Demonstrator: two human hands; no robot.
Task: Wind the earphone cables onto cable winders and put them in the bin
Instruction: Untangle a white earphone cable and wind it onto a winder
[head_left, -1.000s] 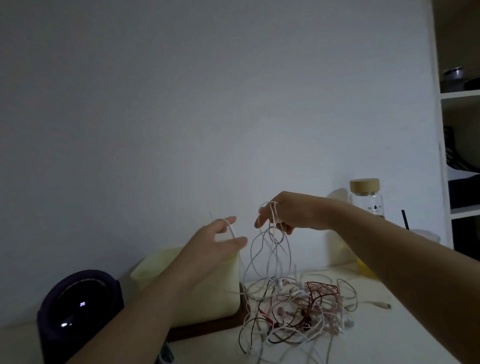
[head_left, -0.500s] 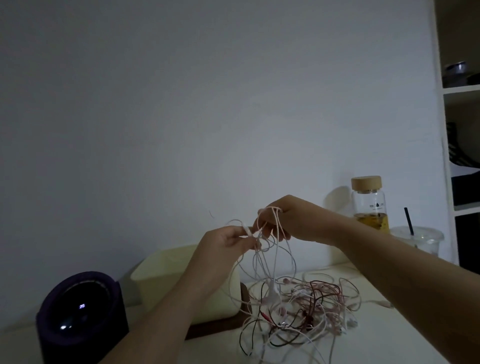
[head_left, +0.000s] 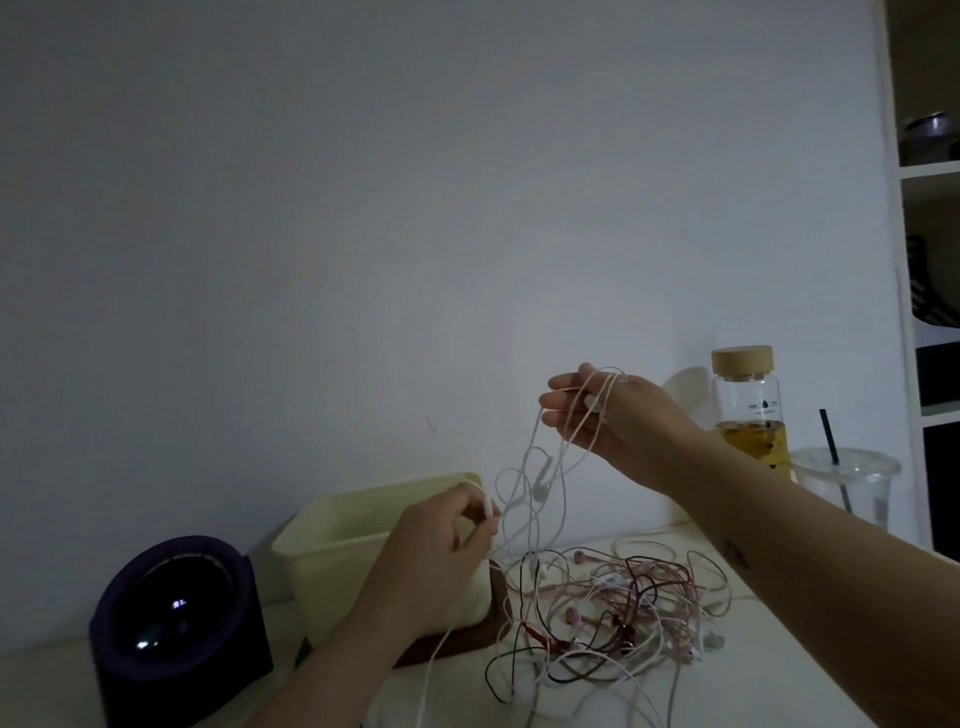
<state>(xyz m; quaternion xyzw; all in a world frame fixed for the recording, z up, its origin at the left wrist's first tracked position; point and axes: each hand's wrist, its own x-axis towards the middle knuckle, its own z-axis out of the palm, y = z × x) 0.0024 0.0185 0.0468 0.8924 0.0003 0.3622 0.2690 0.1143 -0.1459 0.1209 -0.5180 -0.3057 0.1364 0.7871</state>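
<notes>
Head view:
- Hands close together half second ago, now apart: right hand (head_left: 618, 421) higher, left hand (head_left: 441, 551) lower.
- Thin white earphone cable (head_left: 525, 457) hangs in loops between them, part-lifted from tangled pile of white, pink, red and black cables (head_left: 618, 608) below right hand. Likely untangling; winding not begun.
- Right hand: fingers loosely curled, cable loops draped over them.
- Left hand: fingertips pinch cable end, just in front of pale yellow plastic bin (head_left: 337, 525).
- No winder visible.

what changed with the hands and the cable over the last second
The left hand, open a second ago, closed its fingertips on the white earphone cable beside the right hand, then drew down and away from it. The right hand rose slightly, loops still draped over its fingers, so the cable now hangs between them. The tangled pile, bin and jar stayed put.
</notes>
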